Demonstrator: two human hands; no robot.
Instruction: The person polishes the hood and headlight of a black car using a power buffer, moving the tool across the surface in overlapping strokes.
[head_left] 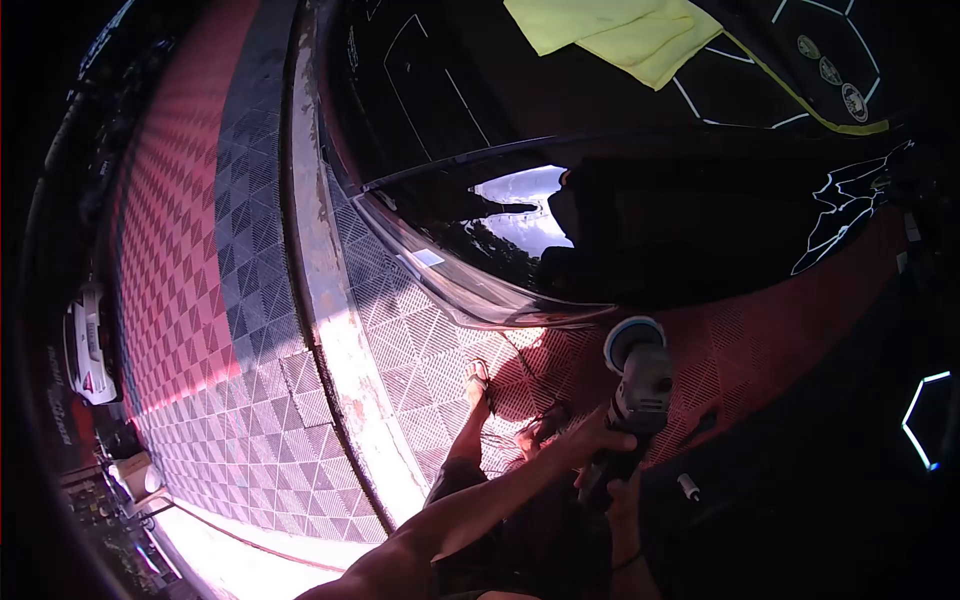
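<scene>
A grey and black handheld polisher (pixel 645 385) is held out in front of me, its round pad (pixel 630 332) with a pale blue rim pointing toward the car. My left hand (pixel 598 438) wraps around the body of the tool behind its head. Lower down, my right hand (pixel 622 497) is closed on the dark rear handle, partly in shadow. The pad overlaps the lower edge of a glossy black car (pixel 680 220) in this view. Sky and dark shapes are reflected in the car's panel.
A yellow cloth (pixel 640 38) lies on the car, near several round stickers (pixel 830 70). Red and grey tiles (pixel 180 280) cover the floor, crossed by a pale strip (pixel 350 370). A small white bottle (pixel 688 487) is at the right, and a white car (pixel 90 345) stands far left.
</scene>
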